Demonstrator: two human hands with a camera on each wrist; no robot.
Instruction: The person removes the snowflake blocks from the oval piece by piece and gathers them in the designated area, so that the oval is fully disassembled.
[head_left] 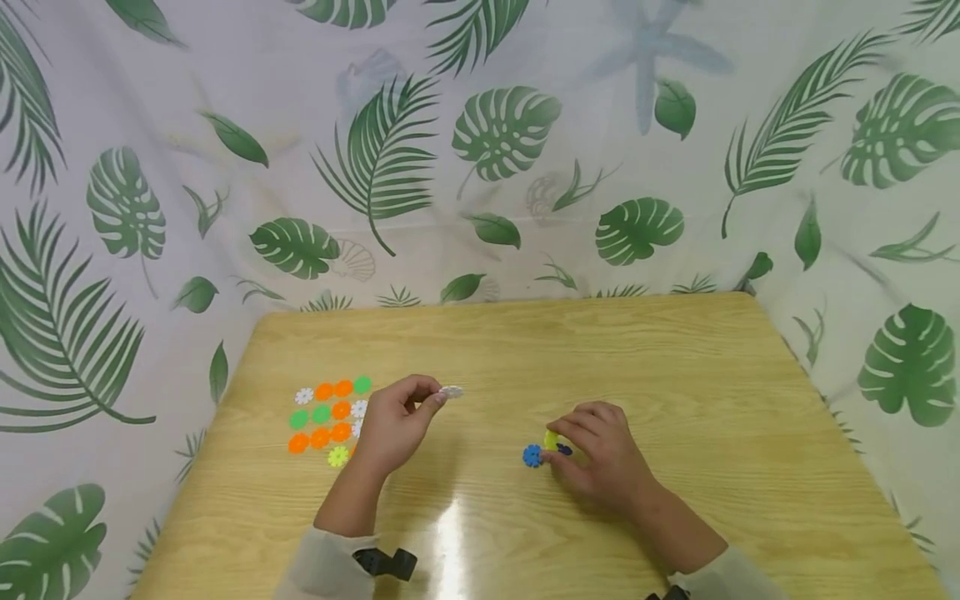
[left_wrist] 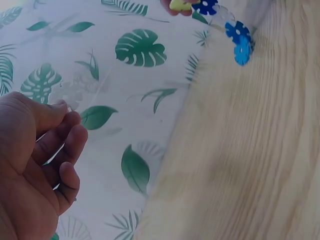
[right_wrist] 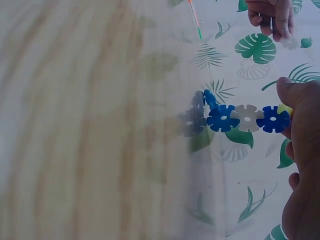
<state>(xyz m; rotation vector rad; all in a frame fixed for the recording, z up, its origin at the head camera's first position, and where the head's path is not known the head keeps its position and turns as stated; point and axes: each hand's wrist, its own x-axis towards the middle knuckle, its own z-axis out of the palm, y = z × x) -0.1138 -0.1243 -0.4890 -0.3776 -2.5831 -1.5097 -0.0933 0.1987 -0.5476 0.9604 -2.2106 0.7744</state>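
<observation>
My left hand (head_left: 395, 427) pinches a white snowflake disc (head_left: 452, 392) between thumb and fingers, raised over the table. In the left wrist view that pale disc (left_wrist: 67, 95) shows at the fingertips. To the right, my right hand (head_left: 606, 454) grips a yellow snowflake disc (head_left: 551, 440) at one end of a joined chain. From it, the right wrist view shows a dark blue disc (right_wrist: 273, 120), a white disc (right_wrist: 246, 119), another dark blue disc (right_wrist: 223, 119) and a lighter blue disc (right_wrist: 209, 99) at the far end. My fingers partly hide the yellow disc.
On the wooden table (head_left: 510, 350), left of my left hand, loose discs lie in rows: orange discs (head_left: 320, 437), green discs (head_left: 321, 414), white discs (head_left: 303, 396) and a yellow-green disc (head_left: 338, 456). My left hand covers some. A leaf-patterned cloth (head_left: 420, 192) hangs behind the table.
</observation>
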